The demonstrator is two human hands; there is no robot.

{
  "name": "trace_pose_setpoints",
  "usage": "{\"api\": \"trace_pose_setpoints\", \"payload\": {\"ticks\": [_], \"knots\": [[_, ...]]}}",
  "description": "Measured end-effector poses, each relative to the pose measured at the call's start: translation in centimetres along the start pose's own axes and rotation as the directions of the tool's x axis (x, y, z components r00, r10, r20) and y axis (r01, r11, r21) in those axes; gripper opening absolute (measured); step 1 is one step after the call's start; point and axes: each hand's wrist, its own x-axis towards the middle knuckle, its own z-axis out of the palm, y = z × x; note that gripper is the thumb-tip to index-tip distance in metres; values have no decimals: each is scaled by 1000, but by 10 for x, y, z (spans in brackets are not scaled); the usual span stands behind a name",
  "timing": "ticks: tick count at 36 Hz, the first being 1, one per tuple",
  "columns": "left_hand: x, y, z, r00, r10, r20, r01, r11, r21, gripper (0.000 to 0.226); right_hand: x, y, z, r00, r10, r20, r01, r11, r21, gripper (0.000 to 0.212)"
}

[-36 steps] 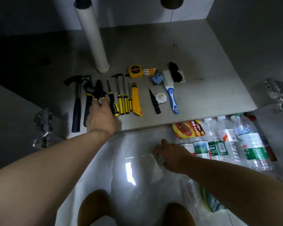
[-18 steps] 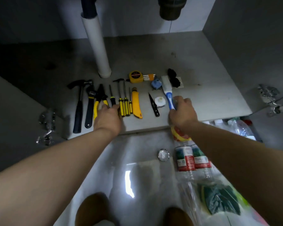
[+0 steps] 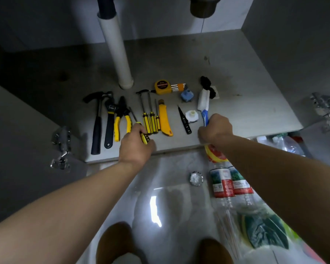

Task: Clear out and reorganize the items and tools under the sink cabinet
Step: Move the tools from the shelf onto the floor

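Tools lie in a row on the grey cabinet floor [image 3: 236,73]: a hammer [image 3: 96,122], a black wrench [image 3: 109,122], yellow pliers [image 3: 122,119], several yellow screwdrivers [image 3: 151,121], a yellow utility knife [image 3: 164,121], a black pen-like tool [image 3: 184,121] and a white cap [image 3: 191,116]. My left hand [image 3: 135,145] grips the black-and-yellow handle of one screwdriver [image 3: 144,137] at the row's front. My right hand [image 3: 215,127] is curled round the blue handle of a white brush [image 3: 203,103].
A white drain pipe [image 3: 116,54] stands behind the tools. A yellow tape measure [image 3: 162,87], a blue object [image 3: 187,95] and a black bundle [image 3: 207,84] lie behind the row. Plastic bottles [image 3: 229,183], a metal strainer [image 3: 196,178] and green sponges in a bag [image 3: 263,231] lie on the glossy floor.
My right hand left the floor and came up to the cabinet, taking hold of the brush handle. My left hand shifted right from the pliers to the screwdriver handle.
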Motion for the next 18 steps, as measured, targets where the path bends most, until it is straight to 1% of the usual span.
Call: {"api": "trace_pose_setpoints", "payload": {"ticks": [2, 3, 5, 6, 8, 9, 10, 11, 12, 13, 14, 16, 17, 18], "knots": [[-15, -6, -1, 993, 106, 42, -104, 993, -55, 28, -10, 9, 0, 1000, 21, 1, -21, 999, 41, 20], [-23, -10, -1, 984, 166, 62, -163, 985, -50, 30, -17, 16, 1, 1000, 17, -3, -16, 997, 76, 19], [-39, -20, -2, 951, 289, 112, -292, 956, 17, 34, -34, 31, 6, 1000, -16, 6, 14, 986, 169, 16], [-48, -25, -1, 928, 335, 159, -347, 937, 49, 35, -45, 38, 10, 999, -41, 23, 35, 977, 211, 14], [-64, -38, 0, 876, 384, 290, -427, 899, 99, 35, -69, 52, 20, 991, -96, 90, 65, 953, 295, 11], [-71, -45, 1, 848, 391, 357, -457, 881, 121, 35, -81, 59, 27, 984, -115, 139, 58, 931, 360, 10], [-77, -51, 2, 824, 386, 415, -479, 866, 146, 37, -94, 64, 31, 971, -112, 213, 9, 902, 432, 14], [-82, -57, 2, 806, 372, 460, -492, 853, 172, 38, -106, 69, 37, 943, -109, 314, -66, 863, 500, 20], [-86, -62, 2, 795, 352, 494, -496, 846, 195, 40, -117, 73, 41, 889, -115, 442, -154, 836, 527, 20], [-88, -68, 3, 784, 329, 527, -496, 842, 211, 41, -127, 77, 45, 820, -123, 558, -216, 838, 502, 16], [-91, -73, 3, 769, 302, 563, -494, 840, 225, 41, -136, 78, 48, 748, -108, 654, -243, 873, 423, 12], [-93, -84, 3, 736, 251, 629, -499, 829, 252, 40, -147, 79, 53, 614, -48, 788, -257, 932, 257, 11], [-94, -89, 3, 727, 228, 648, -496, 826, 266, 38, -150, 78, 57, 561, -24, 828, -253, 947, 198, 10], [-94, -94, 5, 726, 203, 657, -486, 828, 281, 35, -150, 76, 61, 526, -5, 851, -247, 956, 158, 11]]}}
